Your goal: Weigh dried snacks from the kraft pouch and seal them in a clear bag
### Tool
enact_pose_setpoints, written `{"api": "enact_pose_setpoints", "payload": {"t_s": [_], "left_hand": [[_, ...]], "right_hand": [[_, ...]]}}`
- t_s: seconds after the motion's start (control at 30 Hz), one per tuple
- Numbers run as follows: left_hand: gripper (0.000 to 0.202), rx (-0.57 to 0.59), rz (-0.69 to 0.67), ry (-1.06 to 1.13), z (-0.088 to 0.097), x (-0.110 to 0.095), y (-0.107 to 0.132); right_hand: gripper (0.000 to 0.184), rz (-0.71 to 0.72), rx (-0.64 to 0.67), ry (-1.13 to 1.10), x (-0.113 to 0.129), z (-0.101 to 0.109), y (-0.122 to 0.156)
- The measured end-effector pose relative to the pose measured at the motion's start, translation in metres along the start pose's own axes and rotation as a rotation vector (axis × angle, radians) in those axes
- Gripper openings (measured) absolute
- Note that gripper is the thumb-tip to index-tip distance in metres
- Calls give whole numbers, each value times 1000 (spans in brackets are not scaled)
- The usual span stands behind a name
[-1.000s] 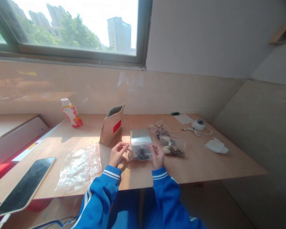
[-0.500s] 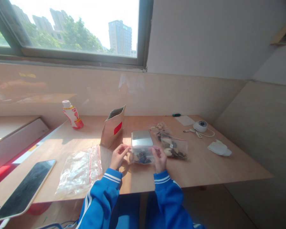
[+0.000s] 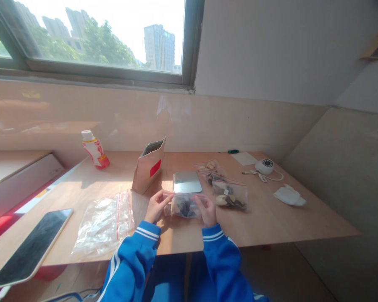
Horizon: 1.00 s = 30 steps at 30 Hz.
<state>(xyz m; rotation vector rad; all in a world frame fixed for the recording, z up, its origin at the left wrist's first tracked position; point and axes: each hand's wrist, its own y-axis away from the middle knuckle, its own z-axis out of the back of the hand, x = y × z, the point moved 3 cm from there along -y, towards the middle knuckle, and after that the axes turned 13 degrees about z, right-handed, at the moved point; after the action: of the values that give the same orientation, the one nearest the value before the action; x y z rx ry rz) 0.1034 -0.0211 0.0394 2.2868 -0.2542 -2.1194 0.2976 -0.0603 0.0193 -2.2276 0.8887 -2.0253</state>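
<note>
I'm watching a crumpled zip bag lying on the surface. The left hand is closing its grip on a filled zip bag — the right hand is gripping its other end — just before a flat silver device, with a second filled bag sitting alongside.

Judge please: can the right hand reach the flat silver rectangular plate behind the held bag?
Probably yes. The right hand is close to the flat silver plate, with only the clear zip bag of dark pieces between them. The hand would likely need to release that bag first.
</note>
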Motion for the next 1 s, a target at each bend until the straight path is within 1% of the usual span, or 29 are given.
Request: {"api": "enact_pose_setpoints", "payload": {"t_s": [0.13, 0.23, 0.5, 0.63, 0.73, 0.87, 1.0], "left_hand": [[30, -49, -3, -4, 2, 3, 0], [28, -63, -9, -18, 2, 3, 1], [28, -85, -2, -13, 3, 1, 3], [27, -46, 8, -26, 1, 0, 2], [26, 7, -6, -25, -2, -2, 2], [26, 81, -18, -29, -5, -2, 2], [26, 77, -17, -88, -3, 3, 0]], "right_hand": [[40, 20, -38, 65, 2, 0, -1], [40, 32, -52, 99, 1, 1, -1], [37, 51, -38, 156, -4, 2, 1], [39, 13, -54, 140, -4, 1, 2], [37, 36, -58, 127, -3, 1, 2], [34, 66, -23, 109, -3, 1, 2], [39, 17, 51, 26, -6, -2, 3]]}}
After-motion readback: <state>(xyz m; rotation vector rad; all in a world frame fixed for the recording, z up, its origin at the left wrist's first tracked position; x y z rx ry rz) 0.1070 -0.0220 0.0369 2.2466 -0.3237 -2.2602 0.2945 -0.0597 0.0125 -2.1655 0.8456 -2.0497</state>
